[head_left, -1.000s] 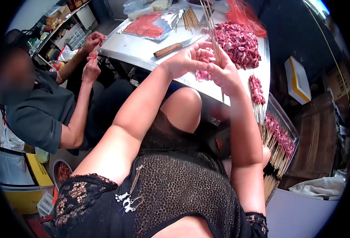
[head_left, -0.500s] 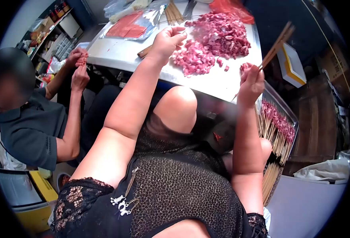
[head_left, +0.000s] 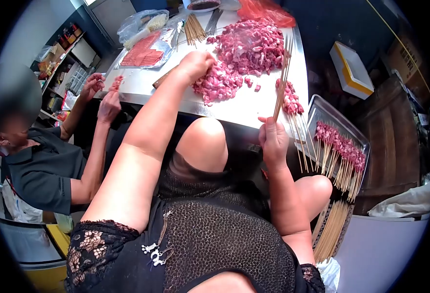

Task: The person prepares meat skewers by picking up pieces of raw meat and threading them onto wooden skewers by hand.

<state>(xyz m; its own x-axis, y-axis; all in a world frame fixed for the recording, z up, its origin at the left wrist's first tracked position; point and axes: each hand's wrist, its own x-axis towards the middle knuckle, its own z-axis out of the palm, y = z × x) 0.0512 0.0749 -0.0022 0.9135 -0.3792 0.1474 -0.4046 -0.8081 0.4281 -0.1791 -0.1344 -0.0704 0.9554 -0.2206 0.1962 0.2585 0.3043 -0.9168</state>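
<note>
Left hand (head_left: 197, 66) at the small meat pile (head_left: 220, 84), right hand (head_left: 275, 141) apart from it with the sticks (head_left: 282, 80)

The left hand is the nearer one, at the pile's far left side, its fingers bent down against the meat; whether they pinch a piece is hidden. The right hand is closed round the lower part of the sticks, just off the table's (head_left: 239, 110) near edge, their long axis running away from the body, to the right of the pile. A bare strip of table lies between pile and sticks; the threaded meat (head_left: 291, 100) sits close on the sticks' right, crowding that side, with the tray (head_left: 339, 115) beyond
</note>
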